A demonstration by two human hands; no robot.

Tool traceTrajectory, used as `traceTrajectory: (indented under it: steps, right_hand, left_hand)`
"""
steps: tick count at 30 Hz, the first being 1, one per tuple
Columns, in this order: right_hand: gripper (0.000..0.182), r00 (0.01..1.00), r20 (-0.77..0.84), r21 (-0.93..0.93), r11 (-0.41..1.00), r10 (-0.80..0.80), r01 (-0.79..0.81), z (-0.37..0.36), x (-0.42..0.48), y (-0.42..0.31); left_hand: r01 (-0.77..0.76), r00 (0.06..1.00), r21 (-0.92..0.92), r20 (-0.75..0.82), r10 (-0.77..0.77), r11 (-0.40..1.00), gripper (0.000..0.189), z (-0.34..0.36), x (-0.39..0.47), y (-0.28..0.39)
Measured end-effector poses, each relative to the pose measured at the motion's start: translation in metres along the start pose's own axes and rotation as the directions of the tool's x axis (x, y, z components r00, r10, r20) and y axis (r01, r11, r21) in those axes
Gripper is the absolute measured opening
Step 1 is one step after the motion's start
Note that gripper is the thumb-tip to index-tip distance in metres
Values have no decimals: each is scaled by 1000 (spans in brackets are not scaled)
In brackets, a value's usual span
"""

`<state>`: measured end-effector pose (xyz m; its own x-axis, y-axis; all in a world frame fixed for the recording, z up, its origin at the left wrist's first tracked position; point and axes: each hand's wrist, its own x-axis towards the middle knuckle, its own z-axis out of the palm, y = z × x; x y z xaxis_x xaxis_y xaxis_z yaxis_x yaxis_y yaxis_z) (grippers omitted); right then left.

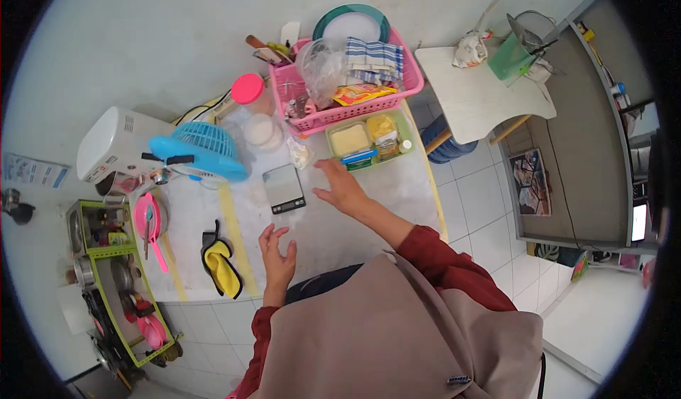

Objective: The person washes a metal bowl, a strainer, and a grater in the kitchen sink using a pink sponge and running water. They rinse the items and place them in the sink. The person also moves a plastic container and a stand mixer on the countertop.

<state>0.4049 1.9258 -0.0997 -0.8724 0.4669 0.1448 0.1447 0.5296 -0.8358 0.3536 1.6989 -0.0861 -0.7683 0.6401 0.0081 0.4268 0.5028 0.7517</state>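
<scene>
My right hand [342,189] hangs over the table with fingers apart and nothing in them. It is between a digital kitchen scale [284,188] and a light green tray [393,160]. In that tray sit a tub with a pale yellow block [349,139], a yellow-lidded container [383,129] and a green packet with a blue clip [359,158]. Near the table's front edge my left hand [279,258] is raised, its fingers spread and holding nothing. Beyond the scale lies a small crumpled white plastic bag [299,153].
A pink basket [351,116] holds plates, a striped cloth and packets. Left of the scale stand a jar with a pink lid [248,89], a blue fan [199,151], a pink sieve [147,218] and a yellow cloth [222,268]. A white side table [452,93] stands at right.
</scene>
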Motion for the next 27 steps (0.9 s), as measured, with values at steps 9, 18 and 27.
traceTrajectory:
  steps: [9,18,27]
  right_hand:
    - [50,999,-3,-84,996,32,-33,5,22,3]
    - [56,979,-140,-230,958,145,-174,17,57,26]
    - [33,953,-270,-165,968,139,-188,32,73,37]
  left_hand:
    - [60,997,42,50,-62,997,28,1,-8,-10]
    - [22,997,26,71,-24,999,27,4,8,-7]
    - [22,996,25,89,-24,999,27,9,10,-10]
